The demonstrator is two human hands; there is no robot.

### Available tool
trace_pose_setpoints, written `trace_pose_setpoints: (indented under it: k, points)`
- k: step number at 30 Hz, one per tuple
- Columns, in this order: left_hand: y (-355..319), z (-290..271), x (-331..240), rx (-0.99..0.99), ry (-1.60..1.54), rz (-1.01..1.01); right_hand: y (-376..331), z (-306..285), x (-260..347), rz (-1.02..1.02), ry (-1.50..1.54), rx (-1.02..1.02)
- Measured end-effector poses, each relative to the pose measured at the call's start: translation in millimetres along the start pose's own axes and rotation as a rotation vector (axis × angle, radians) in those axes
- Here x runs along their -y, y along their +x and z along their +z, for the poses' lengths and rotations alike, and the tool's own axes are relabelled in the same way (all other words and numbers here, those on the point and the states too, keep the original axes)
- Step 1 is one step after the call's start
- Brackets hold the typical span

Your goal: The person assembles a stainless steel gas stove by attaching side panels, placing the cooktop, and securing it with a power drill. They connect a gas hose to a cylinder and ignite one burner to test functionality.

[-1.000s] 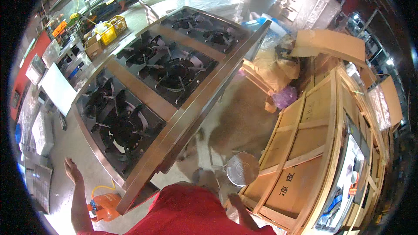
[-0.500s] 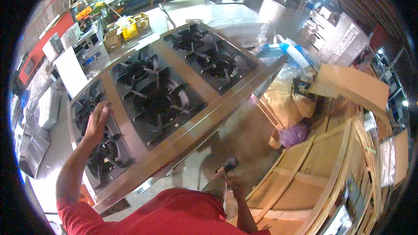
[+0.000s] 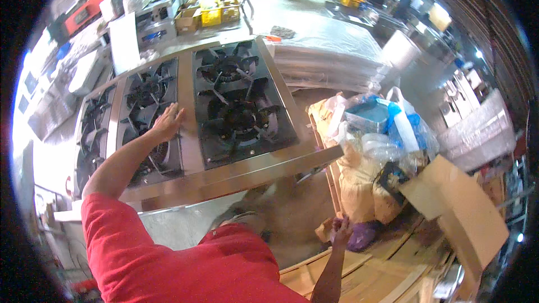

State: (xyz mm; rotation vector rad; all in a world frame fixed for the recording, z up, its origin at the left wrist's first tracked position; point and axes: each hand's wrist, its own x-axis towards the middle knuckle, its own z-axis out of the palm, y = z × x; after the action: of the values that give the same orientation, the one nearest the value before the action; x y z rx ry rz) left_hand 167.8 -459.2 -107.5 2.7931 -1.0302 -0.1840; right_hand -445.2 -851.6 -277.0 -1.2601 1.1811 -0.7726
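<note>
A wide stainless steel gas stove (image 3: 193, 174) with several black burners stands in front of me and to the left. My left hand (image 3: 168, 121) is over its middle burner section, beside the steel strip between sections, with the fingers stretched out. Whether the palm touches the grate (image 3: 149, 92) is unclear. At the lower right my right hand (image 3: 341, 229) hangs beside a purple plastic bag (image 3: 364, 237), fingers loosely bent and apart, with no held thing visible.
Brown sacks and clear plastic (image 3: 359, 190) heap up right of the stove, with a blue-white bottle (image 3: 405, 129) on top. A cardboard sheet (image 3: 460, 202) and a wooden crate frame (image 3: 387, 275) fill the lower right. Crates (image 3: 211, 17) and plastic-wrapped goods (image 3: 331, 50) stand behind; two people work farther back.
My left hand has moved right along the stove, from the left section to the middle one. My right hand has risen beside the purple bag. The view has turned and shifted.
</note>
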Motion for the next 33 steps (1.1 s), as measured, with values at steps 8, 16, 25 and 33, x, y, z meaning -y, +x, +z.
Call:
trace_pose_setpoints:
  k: [8,16,25,33]
  points:
    - [32.4,12.9,-91.9,0.168,0.165,-0.682,182.5,68.1,136.8,-0.278,-0.198,0.393]
    - [26.1,40.9,-73.7,-0.018,0.086,-0.836,267.2,84.4,96.3,-0.014,-0.327,0.774]
    - [9.5,46.6,-71.7,-0.085,0.084,-0.886,396.0,178.0,118.9,0.085,-0.367,1.102]
    - [18.3,36.2,-93.5,-0.104,-0.111,-1.08,518.8,385.3,192.6,-0.153,-0.361,1.312]
